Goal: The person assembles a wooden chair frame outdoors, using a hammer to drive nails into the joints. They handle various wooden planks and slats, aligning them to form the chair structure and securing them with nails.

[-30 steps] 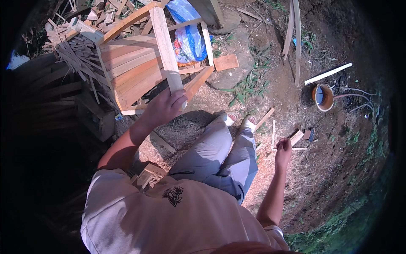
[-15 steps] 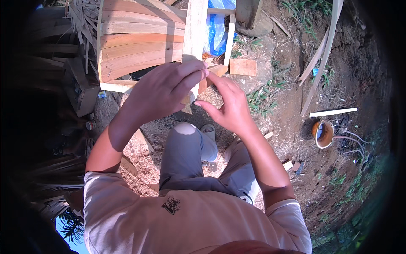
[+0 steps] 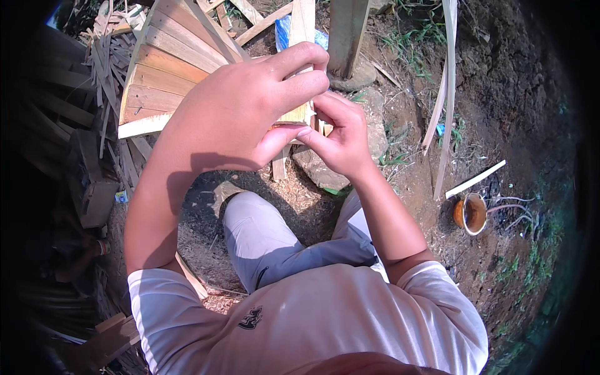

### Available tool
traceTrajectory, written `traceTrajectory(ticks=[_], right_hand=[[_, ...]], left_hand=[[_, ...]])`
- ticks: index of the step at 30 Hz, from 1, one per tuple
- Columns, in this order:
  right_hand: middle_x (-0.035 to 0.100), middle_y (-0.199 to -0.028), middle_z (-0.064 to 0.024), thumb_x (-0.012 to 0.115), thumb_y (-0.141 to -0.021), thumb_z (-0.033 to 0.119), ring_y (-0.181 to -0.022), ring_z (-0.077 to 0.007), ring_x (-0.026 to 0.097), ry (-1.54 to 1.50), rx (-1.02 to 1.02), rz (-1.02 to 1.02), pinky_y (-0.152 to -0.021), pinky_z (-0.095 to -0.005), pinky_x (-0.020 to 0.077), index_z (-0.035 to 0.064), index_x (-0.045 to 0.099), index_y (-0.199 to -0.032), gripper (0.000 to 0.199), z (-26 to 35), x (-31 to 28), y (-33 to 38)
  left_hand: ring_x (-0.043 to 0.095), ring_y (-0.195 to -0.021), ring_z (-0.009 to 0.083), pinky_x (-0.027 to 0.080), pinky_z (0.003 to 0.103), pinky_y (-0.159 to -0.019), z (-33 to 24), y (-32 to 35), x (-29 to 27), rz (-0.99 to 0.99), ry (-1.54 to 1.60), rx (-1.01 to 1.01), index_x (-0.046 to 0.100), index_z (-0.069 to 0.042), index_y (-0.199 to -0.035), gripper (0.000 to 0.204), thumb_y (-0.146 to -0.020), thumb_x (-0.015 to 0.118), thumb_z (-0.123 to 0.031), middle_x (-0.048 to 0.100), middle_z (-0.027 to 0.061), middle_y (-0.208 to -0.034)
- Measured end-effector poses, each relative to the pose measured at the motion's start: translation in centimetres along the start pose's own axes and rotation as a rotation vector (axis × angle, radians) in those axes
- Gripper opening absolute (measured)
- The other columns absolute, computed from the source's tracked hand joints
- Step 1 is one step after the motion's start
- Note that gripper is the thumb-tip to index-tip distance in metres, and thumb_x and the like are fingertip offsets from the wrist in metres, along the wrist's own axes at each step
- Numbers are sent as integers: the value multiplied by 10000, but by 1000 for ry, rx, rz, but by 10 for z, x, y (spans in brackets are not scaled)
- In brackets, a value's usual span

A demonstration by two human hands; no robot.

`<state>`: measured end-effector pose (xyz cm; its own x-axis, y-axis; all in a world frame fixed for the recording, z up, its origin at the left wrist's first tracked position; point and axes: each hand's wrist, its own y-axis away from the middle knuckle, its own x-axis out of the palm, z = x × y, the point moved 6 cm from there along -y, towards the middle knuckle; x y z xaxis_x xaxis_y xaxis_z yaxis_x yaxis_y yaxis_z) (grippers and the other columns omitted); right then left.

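Observation:
A long pale wooden plank [image 3: 302,22] runs away from me, its near end raised between my two hands. My left hand [image 3: 240,106] is wrapped over this end from the left, thumb below and fingers above. From the right, my right hand [image 3: 342,137] pinches the edge of the same end, its thumb close to the left thumb. The fingers partly hide the wood. Beyond my left hand stands a curved panel of wooden slats [image 3: 165,75] in a pale frame; hand and forearm cover part of it.
Scrap strips [image 3: 103,69] are heaped at the far left. A wooden post [image 3: 347,37] stands on stone behind my right hand, with blue plastic [image 3: 284,34] beside the plank. Long thin strips [image 3: 447,100] lean at right. An orange-brown pot [image 3: 472,214] lies on the dirt near a pale stick [image 3: 476,179].
Both hands have come closer to me with the plank end, and the left hand now wraps further over it. My legs have shifted, and the view has turned slightly.

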<state>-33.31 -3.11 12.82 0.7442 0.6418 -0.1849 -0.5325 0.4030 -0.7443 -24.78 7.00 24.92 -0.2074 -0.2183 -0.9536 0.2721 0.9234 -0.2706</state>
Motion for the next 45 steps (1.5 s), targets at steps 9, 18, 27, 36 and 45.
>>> traceTrajectory(ticks=[9,18,27,36,45], right_hand=[[673,-866,-122,885,-789,216,-693,-225,626,30,3,5,-609,-350,474,-29,723,-1117,441,0,-3,7],[708,-908,-121,868,-778,164,-698,-197,621,-21,58,-55,-648,-332,501,-48,712,-1115,428,7,-4,11],[688,-877,-118,875,-781,165,-664,-193,593,-45,121,-32,-617,-337,477,-33,712,-1099,408,4,0,10],[720,-893,-150,905,-789,173,-690,-233,642,-48,171,9,-630,-343,501,-9,730,-1132,426,9,0,12],[498,-810,-45,716,-924,140,-756,-137,488,-194,230,-2,-699,-302,424,-1,587,-1196,332,2,-14,25]], left_hand=[[626,-1182,435,533,469,-956,-2,-2,-1,36,155,36,590,-12,-1197,468,-773,788,8,533,167,-1349],[611,-1197,442,524,467,-980,-4,-5,2,46,163,-4,582,-30,-1188,478,-751,768,26,545,170,-1329],[613,-1223,443,539,460,-968,-7,-3,-1,45,53,-46,566,-55,-1309,609,-741,785,-45,535,154,-1406],[739,-1139,346,574,414,-908,8,32,6,-152,133,-580,435,-74,-1487,967,-717,978,-290,769,157,-1195],[779,-1003,325,585,385,-825,6,26,5,-250,-13,-427,624,-39,-1273,740,-678,992,-284,801,137,-1077]])
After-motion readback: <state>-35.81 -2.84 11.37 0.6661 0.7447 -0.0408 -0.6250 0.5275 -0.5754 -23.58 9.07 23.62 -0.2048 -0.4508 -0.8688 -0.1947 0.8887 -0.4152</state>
